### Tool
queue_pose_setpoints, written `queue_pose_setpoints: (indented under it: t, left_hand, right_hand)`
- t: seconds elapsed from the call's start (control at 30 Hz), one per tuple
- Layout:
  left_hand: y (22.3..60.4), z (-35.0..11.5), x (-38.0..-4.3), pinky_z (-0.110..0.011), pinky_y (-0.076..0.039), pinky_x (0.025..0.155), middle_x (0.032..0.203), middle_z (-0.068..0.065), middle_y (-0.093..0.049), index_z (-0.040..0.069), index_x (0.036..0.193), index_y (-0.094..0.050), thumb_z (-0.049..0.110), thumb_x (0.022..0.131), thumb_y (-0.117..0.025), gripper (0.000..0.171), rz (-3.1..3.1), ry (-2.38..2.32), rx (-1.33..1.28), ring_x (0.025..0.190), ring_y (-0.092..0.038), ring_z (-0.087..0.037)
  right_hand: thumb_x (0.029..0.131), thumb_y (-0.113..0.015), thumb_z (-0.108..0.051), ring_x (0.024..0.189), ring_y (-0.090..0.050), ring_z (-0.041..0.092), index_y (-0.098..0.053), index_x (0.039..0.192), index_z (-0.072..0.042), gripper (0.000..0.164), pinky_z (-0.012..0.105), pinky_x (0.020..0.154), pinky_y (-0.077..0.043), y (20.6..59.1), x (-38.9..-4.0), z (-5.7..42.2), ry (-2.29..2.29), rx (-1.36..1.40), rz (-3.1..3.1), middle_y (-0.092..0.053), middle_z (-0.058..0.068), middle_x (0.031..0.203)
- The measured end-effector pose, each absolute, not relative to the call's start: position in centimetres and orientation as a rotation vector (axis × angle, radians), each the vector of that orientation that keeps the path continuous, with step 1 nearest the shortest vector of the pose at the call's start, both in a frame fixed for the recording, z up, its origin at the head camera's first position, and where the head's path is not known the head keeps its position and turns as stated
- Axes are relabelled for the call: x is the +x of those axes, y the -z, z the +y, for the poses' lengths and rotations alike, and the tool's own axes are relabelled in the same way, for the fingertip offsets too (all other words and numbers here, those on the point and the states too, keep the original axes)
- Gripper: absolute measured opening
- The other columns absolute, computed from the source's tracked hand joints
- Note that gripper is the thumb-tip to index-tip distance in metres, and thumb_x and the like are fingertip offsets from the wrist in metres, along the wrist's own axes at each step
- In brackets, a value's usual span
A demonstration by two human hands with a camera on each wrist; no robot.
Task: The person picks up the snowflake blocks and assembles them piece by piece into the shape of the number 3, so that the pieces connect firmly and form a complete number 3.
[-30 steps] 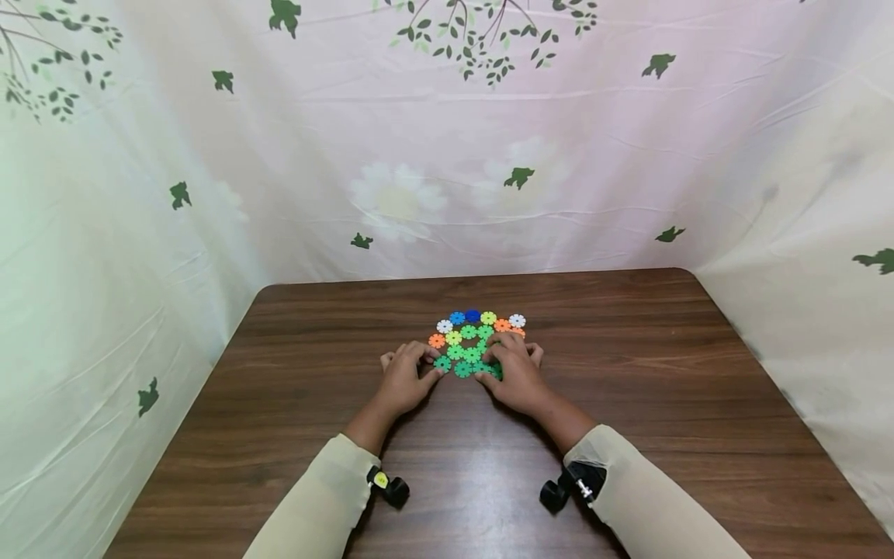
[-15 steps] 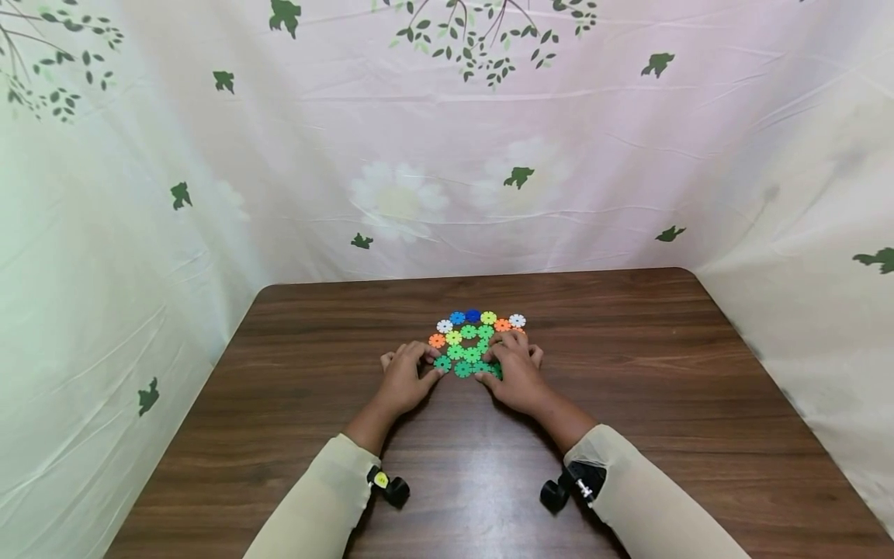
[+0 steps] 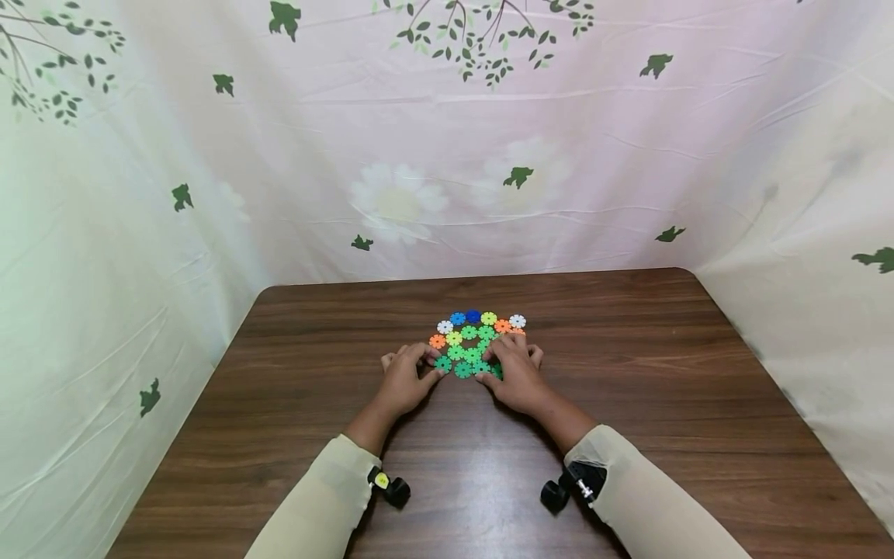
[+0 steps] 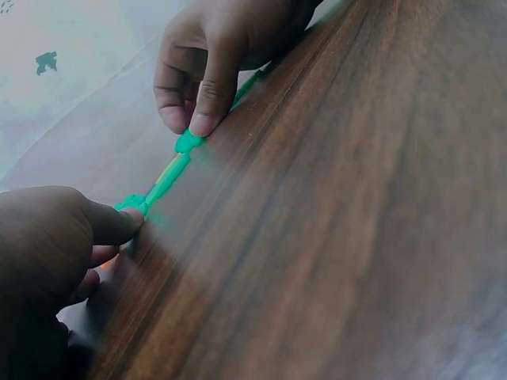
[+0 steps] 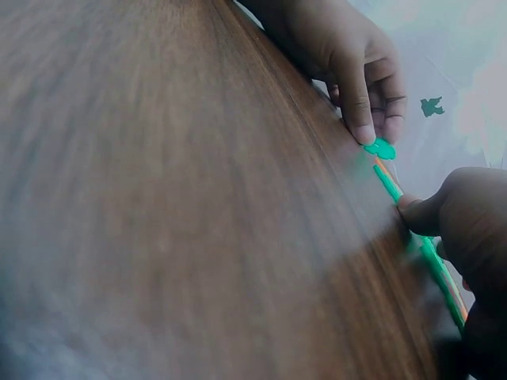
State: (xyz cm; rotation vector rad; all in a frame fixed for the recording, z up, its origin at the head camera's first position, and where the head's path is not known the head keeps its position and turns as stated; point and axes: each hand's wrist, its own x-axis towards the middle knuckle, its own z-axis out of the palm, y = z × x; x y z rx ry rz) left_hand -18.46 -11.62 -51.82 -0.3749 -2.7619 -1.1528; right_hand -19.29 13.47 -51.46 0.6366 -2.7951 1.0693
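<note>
Head view shows the left hand (image 3: 405, 378) pinching a green disc (image 3: 443, 363) beside the disc cluster (image 3: 471, 355) on the bench (image 3: 335, 326); the right hand (image 3: 518, 376) pinches its edge. Joining seems in hand, next calling for aligned slots.

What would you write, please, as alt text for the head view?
A person's left hand and right hand pinch green discs at the near edge of a multicoloured disc cluster on a brown wood-grain table, against pale, leaf-printed cloth.
</note>
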Motion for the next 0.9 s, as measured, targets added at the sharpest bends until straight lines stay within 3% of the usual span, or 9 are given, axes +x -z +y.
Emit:
queue_pose_setpoints:
  t: [0.3, 0.57, 0.9]
  left_hand:
    - [52.08, -11.72, -18.51, -0.049, -0.023, 0.102, 0.102, -0.003, -0.076, 0.015, 0.110, -0.073, 0.014, 0.096, -0.085, 0.018, -2.718, 1.228, -0.364, 0.101, -0.066, -0.022]
    - [51.94, -11.75, -18.52, -0.047, -0.024, 0.100, 0.100, -0.003, -0.076, 0.015, 0.109, -0.073, 0.013, 0.097, -0.083, 0.016, -2.712, 1.241, -0.353, 0.097, -0.069, -0.021]
    - [52.07, -11.75, -18.52, -0.046, -0.023, 0.099, 0.097, 0.000, -0.075, 0.016, 0.112, -0.073, 0.012, 0.098, -0.082, 0.017, -2.688, 1.269, -0.352, 0.094, -0.070, -0.018]
  right_hand:
    - [0.095, -0.087, -0.019, 0.112, -0.049, 0.027, -0.067, 0.106, -0.015, 0.023, 0.061, 0.107, -0.016, 51.48, -19.13, 13.43, -1.140, 0.655, -2.763, -0.061, 0.004, 0.103]
    - [0.094, -0.087, -0.017, 0.105, -0.055, 0.024, -0.066, 0.103, -0.015, 0.023, 0.057, 0.105, -0.016, 51.49, -19.10, 13.42, -1.158, 0.680, -2.706, -0.062, 0.003, 0.100]
    - [0.099, -0.081, -0.015, 0.101, -0.053, 0.023, -0.069, 0.133, -0.010, 0.036, 0.054, 0.102, -0.015, 51.77, -19.13, 13.37, -1.196, 0.692, -2.688, -0.062, 0.004, 0.103]
